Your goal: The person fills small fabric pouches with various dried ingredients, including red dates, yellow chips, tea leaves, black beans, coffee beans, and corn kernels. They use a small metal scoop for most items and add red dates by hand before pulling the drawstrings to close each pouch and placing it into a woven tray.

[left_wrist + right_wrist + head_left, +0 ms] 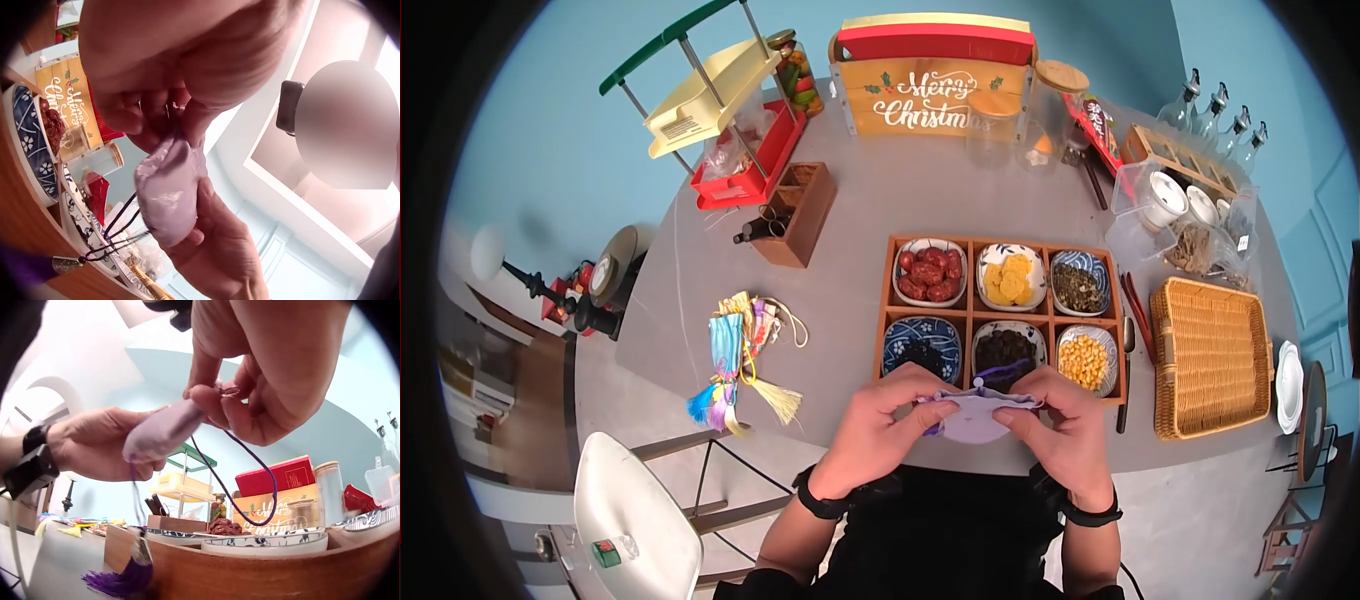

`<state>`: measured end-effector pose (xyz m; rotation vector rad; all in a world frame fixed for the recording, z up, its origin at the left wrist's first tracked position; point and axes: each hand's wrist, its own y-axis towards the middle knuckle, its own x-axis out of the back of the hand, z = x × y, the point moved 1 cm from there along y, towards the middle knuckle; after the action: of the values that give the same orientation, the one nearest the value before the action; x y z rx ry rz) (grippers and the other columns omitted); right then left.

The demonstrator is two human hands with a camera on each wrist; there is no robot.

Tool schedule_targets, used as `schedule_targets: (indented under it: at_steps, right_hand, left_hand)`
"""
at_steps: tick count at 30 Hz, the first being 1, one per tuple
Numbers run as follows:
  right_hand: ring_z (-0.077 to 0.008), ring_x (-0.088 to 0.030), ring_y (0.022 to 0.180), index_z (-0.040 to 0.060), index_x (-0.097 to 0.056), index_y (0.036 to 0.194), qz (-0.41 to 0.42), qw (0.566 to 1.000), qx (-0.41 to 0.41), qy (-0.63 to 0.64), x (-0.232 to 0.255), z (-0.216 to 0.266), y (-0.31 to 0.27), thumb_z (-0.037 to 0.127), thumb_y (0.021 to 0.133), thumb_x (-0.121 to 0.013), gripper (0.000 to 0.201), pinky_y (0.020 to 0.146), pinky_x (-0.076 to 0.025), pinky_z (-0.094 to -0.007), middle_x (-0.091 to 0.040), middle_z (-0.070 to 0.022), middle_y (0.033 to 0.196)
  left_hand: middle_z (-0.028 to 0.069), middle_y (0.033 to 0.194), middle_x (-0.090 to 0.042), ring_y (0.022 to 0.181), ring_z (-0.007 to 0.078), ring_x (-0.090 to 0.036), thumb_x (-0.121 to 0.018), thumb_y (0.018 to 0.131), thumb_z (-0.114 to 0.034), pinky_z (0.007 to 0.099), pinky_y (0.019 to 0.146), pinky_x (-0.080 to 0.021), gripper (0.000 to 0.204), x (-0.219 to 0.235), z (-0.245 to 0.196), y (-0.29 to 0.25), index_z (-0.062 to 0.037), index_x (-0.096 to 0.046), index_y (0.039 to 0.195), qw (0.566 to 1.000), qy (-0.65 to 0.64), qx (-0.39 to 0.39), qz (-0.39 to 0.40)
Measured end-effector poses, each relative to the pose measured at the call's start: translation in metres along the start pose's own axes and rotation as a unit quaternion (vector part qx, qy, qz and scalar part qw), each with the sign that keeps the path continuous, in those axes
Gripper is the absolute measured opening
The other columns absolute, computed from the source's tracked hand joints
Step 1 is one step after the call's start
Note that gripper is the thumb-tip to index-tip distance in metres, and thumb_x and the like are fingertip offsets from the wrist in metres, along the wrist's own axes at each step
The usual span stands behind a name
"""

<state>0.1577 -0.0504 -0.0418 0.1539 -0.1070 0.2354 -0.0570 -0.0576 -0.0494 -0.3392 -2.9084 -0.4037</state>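
Observation:
A small lavender drawstring pouch (975,422) is held above the table's near edge, in front of a divided wooden tray (971,313). My left hand (882,425) pinches one side of its mouth between thumb and fingers. On the opposite side, my right hand (1062,425) pinches the rim likewise. The mouth looks spread between them in the head view. A dark purple cord (273,481) loops from the pouch, and a purple tassel (128,579) hangs below it. Bowls of dark brown pieces (1005,347) and yellow kernels (1083,360) sit just beyond the hands.
The tray also holds bowls of red dried fruit (930,275), yellow slices (1008,280) and dried leaves (1078,288). Tasselled pouches (728,345) lie left. A wicker basket (1210,360) stands right, beside chopsticks (1138,318). A wooden holder (805,222) is farther back.

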Motion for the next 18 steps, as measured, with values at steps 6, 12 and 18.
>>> schedule_targets:
  at_steps: [6, 12, 18]
  right_hand:
    - [-0.0091, -0.052, 0.069, -0.0011, -0.069, 0.098, 0.055, 0.998, 0.0, 0.014, 0.012, -0.003, -0.009, 0.0, 0.084, -0.068, 0.013, 0.061, -0.041, -0.0249, -0.06, -0.0035, 0.08]
    - [-0.0074, -0.051, 0.058, 0.0002, -0.068, 0.113, 0.002, 0.993, -0.069, 0.096, 0.018, -0.012, -0.024, 0.002, 0.09, -0.062, 0.024, 0.052, -0.041, -0.0224, -0.061, -0.0016, 0.075]
    - [-0.0052, -0.051, 0.061, -0.0012, -0.059, 0.125, -0.021, 0.993, -0.069, 0.097, 0.038, -0.029, -0.034, -0.001, 0.092, -0.058, 0.033, 0.053, -0.04, -0.0201, -0.059, 0.0001, 0.073]
  left_hand:
    - [0.007, 0.089, -0.069, 0.078, 0.01, -0.062, -0.066, 0.089, -0.003, 0.024, 0.07, -0.05, 0.02, 0.003, -0.003, -0.007, 0.0013, -0.07, 0.108, 0.989, -0.07, 0.128, 0.008]
    - [0.011, 0.094, -0.074, 0.079, 0.0119, -0.067, -0.064, 0.087, 0.001, 0.0251, 0.074, -0.054, 0.018, 0.016, -0.004, -0.012, 0.0036, -0.071, 0.103, 0.99, -0.023, 0.136, 0.039]
    - [0.0137, 0.086, -0.073, 0.075, 0.0169, -0.068, -0.057, 0.093, -0.004, 0.0276, 0.07, -0.055, 0.017, 0.034, 0.002, -0.022, 0.0041, -0.071, 0.09, 0.985, -0.011, 0.173, -0.018]
